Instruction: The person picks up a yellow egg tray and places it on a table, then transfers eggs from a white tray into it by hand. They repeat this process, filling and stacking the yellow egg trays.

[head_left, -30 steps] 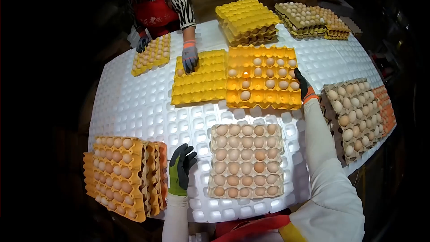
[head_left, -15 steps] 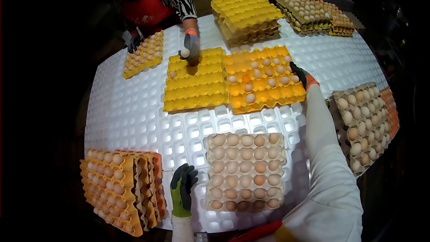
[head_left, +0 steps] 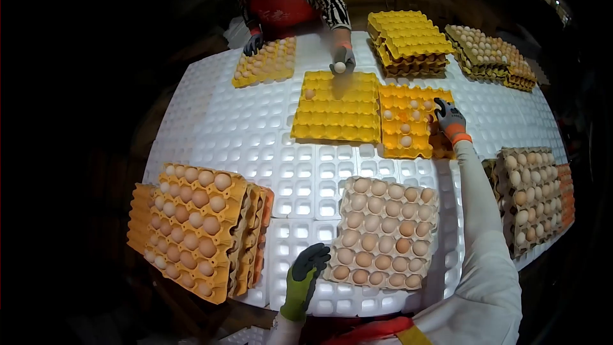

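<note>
Nine groups of trays are seen on the white table (head_left: 223, 147). At the left, an orange stack (head_left: 191, 230) is topped with a full layer of eggs. Next, the left hand (head_left: 305, 275), in a green and black glove, is laid open on the table, holding nothing, just beside the brown tray (head_left: 383, 233). That tray is filled with five rows of eggs. Far across, a small yellow tray (head_left: 265, 62) is full of eggs and is touched by another person's hand. One egg (head_left: 340, 67) is held up in that person's other hand, above the wide yellow tray (head_left: 337, 107), where one egg is laid. To the right, the orange tray (head_left: 408, 121) is part filled with about ten eggs. Its right edge is touched by the right hand (head_left: 449, 115); whether anything is gripped cannot be told. Behind it, an empty yellow stack (head_left: 408, 41) is kept. Three more egg stacks are seen at the right edge.
</note>
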`<state>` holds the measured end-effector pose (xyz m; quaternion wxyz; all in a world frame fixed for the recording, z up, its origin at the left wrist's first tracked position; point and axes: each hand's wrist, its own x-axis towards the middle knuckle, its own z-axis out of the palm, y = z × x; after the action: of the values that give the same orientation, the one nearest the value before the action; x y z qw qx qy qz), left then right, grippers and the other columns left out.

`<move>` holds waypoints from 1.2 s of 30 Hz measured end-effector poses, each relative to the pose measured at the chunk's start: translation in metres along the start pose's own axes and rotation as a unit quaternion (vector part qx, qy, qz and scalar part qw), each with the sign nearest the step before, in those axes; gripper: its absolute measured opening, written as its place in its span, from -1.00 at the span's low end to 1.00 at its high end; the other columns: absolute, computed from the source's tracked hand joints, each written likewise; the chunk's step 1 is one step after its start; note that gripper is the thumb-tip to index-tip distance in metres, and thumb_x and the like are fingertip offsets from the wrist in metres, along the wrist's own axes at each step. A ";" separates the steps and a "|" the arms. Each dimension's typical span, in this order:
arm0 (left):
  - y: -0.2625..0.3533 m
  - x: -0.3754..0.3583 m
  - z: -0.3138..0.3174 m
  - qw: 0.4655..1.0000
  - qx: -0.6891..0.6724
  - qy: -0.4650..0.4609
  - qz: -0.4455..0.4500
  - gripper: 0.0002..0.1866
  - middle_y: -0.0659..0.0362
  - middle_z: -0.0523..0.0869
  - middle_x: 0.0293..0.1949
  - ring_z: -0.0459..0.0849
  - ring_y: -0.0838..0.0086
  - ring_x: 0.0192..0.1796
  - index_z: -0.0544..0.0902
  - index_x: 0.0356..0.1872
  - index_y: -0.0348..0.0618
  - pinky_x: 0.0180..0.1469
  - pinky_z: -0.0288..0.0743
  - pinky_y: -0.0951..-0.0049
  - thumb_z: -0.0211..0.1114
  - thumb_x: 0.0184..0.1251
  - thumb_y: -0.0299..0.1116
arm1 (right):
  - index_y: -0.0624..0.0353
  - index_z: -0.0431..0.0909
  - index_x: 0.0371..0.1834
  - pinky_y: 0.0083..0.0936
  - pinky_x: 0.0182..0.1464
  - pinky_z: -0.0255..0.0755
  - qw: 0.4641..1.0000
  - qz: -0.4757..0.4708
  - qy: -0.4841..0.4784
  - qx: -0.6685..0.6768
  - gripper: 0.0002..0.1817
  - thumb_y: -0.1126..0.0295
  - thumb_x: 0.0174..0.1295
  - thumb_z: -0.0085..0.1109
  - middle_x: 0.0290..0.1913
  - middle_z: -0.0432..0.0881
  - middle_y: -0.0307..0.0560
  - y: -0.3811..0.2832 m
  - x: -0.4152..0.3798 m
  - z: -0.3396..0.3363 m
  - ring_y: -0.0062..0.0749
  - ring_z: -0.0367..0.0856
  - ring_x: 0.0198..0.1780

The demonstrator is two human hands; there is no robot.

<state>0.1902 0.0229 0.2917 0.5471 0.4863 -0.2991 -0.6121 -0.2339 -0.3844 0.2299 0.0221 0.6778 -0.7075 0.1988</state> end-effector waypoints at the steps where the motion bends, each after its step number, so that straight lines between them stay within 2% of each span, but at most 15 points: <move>1: -0.001 -0.011 -0.006 1.000 0.001 -0.006 -0.025 -0.47 0.00 0.64 0.26 0.65 0.31 0.24 0.42 0.42 -0.34 0.30 0.50 0.33 0.26 0.52 -0.33 | -0.19 0.56 0.33 -0.10 0.18 0.53 0.996 -0.006 -0.084 -0.013 -0.55 0.08 0.39 0.16 0.23 0.65 0.02 -0.002 -0.001 0.011 0.02 0.66 0.14; 2: -0.001 -0.021 -0.014 0.999 0.004 -0.016 -0.049 -0.43 -0.02 0.62 0.29 0.64 0.29 0.27 0.41 0.43 -0.35 0.32 0.49 0.33 0.28 0.49 -0.34 | -0.17 0.57 0.32 -0.11 0.19 0.53 0.986 -0.008 -0.164 -0.027 -0.54 0.07 0.38 0.17 0.21 0.67 0.03 -0.010 -0.004 0.011 0.03 0.67 0.12; 5: 0.017 -0.063 -0.045 0.995 -0.017 -0.076 -0.055 -0.34 -0.07 0.56 0.37 0.59 0.21 0.37 0.34 0.47 -0.39 0.38 0.43 0.32 0.31 0.45 -0.30 | -0.10 0.60 0.29 -0.11 0.19 0.52 0.995 -0.045 -0.064 0.067 -0.54 0.04 0.37 0.17 0.10 0.73 0.04 -0.077 -0.061 -0.012 0.04 0.68 0.11; 8: 0.035 -0.109 -0.098 0.988 0.040 -0.142 -0.040 -0.38 -0.09 0.54 0.38 0.58 0.21 0.38 0.32 0.48 -0.39 0.38 0.42 0.30 0.19 0.54 -0.24 | -0.07 0.61 0.28 -0.25 0.11 0.57 0.979 -0.058 -0.107 0.165 -0.53 0.06 0.34 0.26 0.03 0.76 0.00 -0.153 -0.135 -0.048 -0.11 0.73 0.02; 10: 0.024 -0.139 -0.147 0.988 0.024 -0.143 -0.055 -0.45 0.01 0.59 0.32 0.60 0.38 0.28 0.39 0.43 -0.36 0.29 0.47 0.47 0.24 0.48 -0.43 | -0.05 0.61 0.28 -0.35 0.06 0.57 0.964 -0.010 -0.130 0.233 -0.54 0.15 0.32 0.32 -0.03 0.77 -0.01 -0.212 -0.196 -0.080 -0.19 0.74 -0.02; 13: -0.008 -0.177 -0.232 0.990 0.066 -0.092 -0.086 -0.45 -0.04 0.70 0.19 0.66 0.42 0.11 0.44 0.46 -0.30 0.20 0.48 0.49 0.26 0.47 -0.48 | 0.01 0.60 0.28 -0.36 0.02 0.58 0.947 -0.062 -0.091 0.302 -0.56 0.25 0.34 0.32 -0.03 0.74 -0.01 -0.267 -0.278 -0.092 -0.22 0.75 -0.09; 16: 0.043 -0.199 -0.263 0.973 -0.109 -0.047 -0.198 -0.50 -0.02 0.59 0.32 0.61 0.30 0.30 0.42 0.41 -0.35 0.39 0.46 0.37 0.19 0.53 -0.40 | 0.05 0.59 0.29 -0.32 0.00 0.57 0.943 -0.071 -0.118 0.304 -0.56 0.27 0.35 0.31 0.02 0.70 0.01 -0.311 -0.346 -0.118 -0.20 0.73 -0.11; 17: -0.011 -0.208 -0.312 0.994 0.017 -0.060 -0.090 -0.55 -0.06 0.61 0.28 0.63 0.26 0.27 0.47 0.36 -0.34 0.36 0.50 0.31 0.15 0.54 -0.38 | 0.07 0.58 0.29 -0.31 0.01 0.56 0.926 -0.011 -0.166 0.338 -0.55 0.29 0.34 0.32 0.01 0.70 0.02 -0.319 -0.364 -0.123 -0.17 0.72 -0.08; 18: -0.025 -0.207 -0.336 0.994 0.000 -0.050 -0.093 -0.56 -0.05 0.62 0.27 0.64 0.26 0.26 0.48 0.35 -0.34 0.35 0.51 0.31 0.15 0.54 -0.38 | 0.11 0.57 0.29 -0.33 0.01 0.57 0.929 -0.010 -0.148 0.338 -0.54 0.29 0.33 0.33 -0.01 0.70 0.00 -0.323 -0.379 -0.123 -0.22 0.73 -0.09; 23: 0.014 -0.209 -0.384 0.994 -0.013 -0.045 -0.095 -0.53 -0.07 0.60 0.30 0.63 0.24 0.29 0.43 0.39 -0.35 0.31 0.52 0.33 0.12 0.56 -0.36 | 0.15 0.54 0.36 -0.50 0.04 0.60 0.936 -0.011 -0.128 0.329 -0.51 0.42 0.35 0.32 -0.01 0.74 -0.09 -0.347 -0.390 -0.138 -0.45 0.74 -0.06; 26: 0.073 -0.215 -0.380 0.995 0.000 -0.048 -0.087 -0.48 -0.09 0.57 0.34 0.61 0.23 0.33 0.36 0.45 -0.37 0.29 0.51 0.35 0.07 0.59 -0.32 | 0.14 0.57 0.30 -0.42 -0.08 0.60 0.937 -0.034 -0.055 0.344 -0.56 0.45 0.34 0.30 -0.15 0.71 -0.08 -0.386 -0.368 -0.134 -0.36 0.74 -0.14; 30: 0.031 -0.230 -0.471 0.996 -0.039 -0.022 -0.082 -0.52 -0.07 0.58 0.31 0.64 0.30 0.25 0.39 0.42 -0.40 0.20 0.58 0.41 0.00 0.62 -0.35 | 0.11 0.56 0.35 -0.52 -0.01 0.58 0.920 -0.090 -0.018 0.381 -0.52 0.53 0.36 0.28 -0.08 0.75 -0.08 -0.464 -0.342 -0.160 -0.47 0.74 -0.10; 31: 0.003 -0.244 -0.512 0.996 -0.054 -0.018 -0.066 -0.53 -0.06 0.59 0.30 0.65 0.32 0.23 0.40 0.42 -0.41 0.17 0.59 0.42 -0.02 0.63 -0.36 | 0.13 0.55 0.36 -0.52 0.03 0.56 0.923 -0.113 -0.001 0.367 -0.53 0.56 0.37 0.25 -0.05 0.75 -0.08 -0.487 -0.339 -0.170 -0.48 0.73 -0.06; 33: 0.020 -0.266 -0.536 0.996 -0.060 0.019 -0.057 -0.56 -0.04 0.59 0.29 0.65 0.36 0.22 0.43 0.39 -0.40 0.18 0.59 0.43 0.00 0.63 -0.39 | 0.27 0.51 0.38 -0.49 0.16 0.52 0.915 -0.180 -0.001 0.362 -0.54 0.63 0.41 0.16 0.09 0.73 -0.04 -0.519 -0.328 -0.192 -0.45 0.69 0.08; 36: 0.154 -0.252 -0.537 0.989 -0.053 0.125 -0.059 -0.62 0.01 0.61 0.30 0.63 0.39 0.24 0.49 0.35 -0.33 0.26 0.55 0.41 0.11 0.59 -0.46 | 0.39 0.44 0.40 -0.43 0.28 0.46 0.922 -0.264 0.030 0.283 -0.57 0.65 0.48 0.00 0.33 0.59 0.08 -0.553 -0.330 -0.221 -0.35 0.63 0.17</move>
<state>0.7257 0.3194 0.3107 0.5685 0.5457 -0.1664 -0.5927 0.2750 -0.0035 0.4730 -0.0973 0.8117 -0.4160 0.3981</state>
